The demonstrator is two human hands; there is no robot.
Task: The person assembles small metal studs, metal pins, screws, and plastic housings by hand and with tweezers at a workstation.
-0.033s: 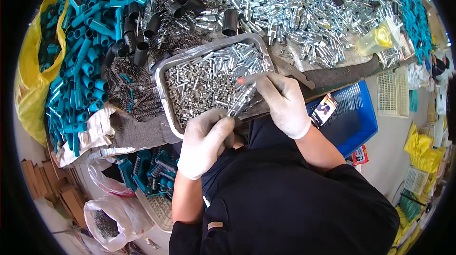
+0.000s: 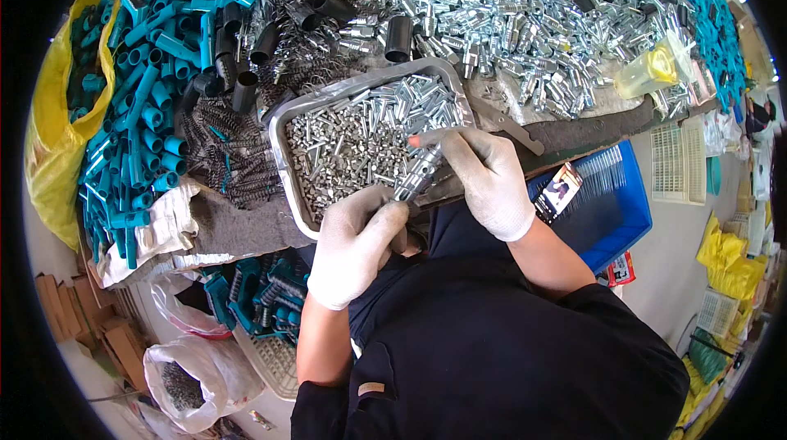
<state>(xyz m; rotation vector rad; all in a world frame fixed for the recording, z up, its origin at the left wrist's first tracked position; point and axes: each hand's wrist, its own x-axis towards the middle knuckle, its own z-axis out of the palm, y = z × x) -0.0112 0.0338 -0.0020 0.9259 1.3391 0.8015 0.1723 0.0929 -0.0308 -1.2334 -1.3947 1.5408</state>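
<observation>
Head view: metal part tilted between our two gloved hands, its lower end at the left fingers

We have a shiny cylindrical metal part [image 2: 420, 175] raised above the near edge of a tray [image 2: 284, 165]. It slants, lower end toward our left hand [image 2: 354, 247], upper end toward our right hand [image 2: 490, 178]. Our left fingers pinch that lower end, thumb and forefinger closing on it, while most of its length stands clear of them. On the right, the forefinger reaches across just beside the upper end, its tip showing reddish out of the glove; the other right fingers curl beneath, and we cannot tell whether they grip the part or only touch it.

Inside the tray we see small metal pins [image 2: 332, 161]. The tray sits on the cluttered bench [image 2: 254, 231], with dark springs [image 2: 225, 149] to its left and, farther left, a heap of teal parts [image 2: 152, 116]. Beyond its far rim stand a black tube [image 2: 398, 40] and a spread of silvery fittings [image 2: 512, 38]. A flat metal strip [image 2: 512, 129] lies by its right side. A blue bin [image 2: 633, 231] is past our right wrist.
</observation>
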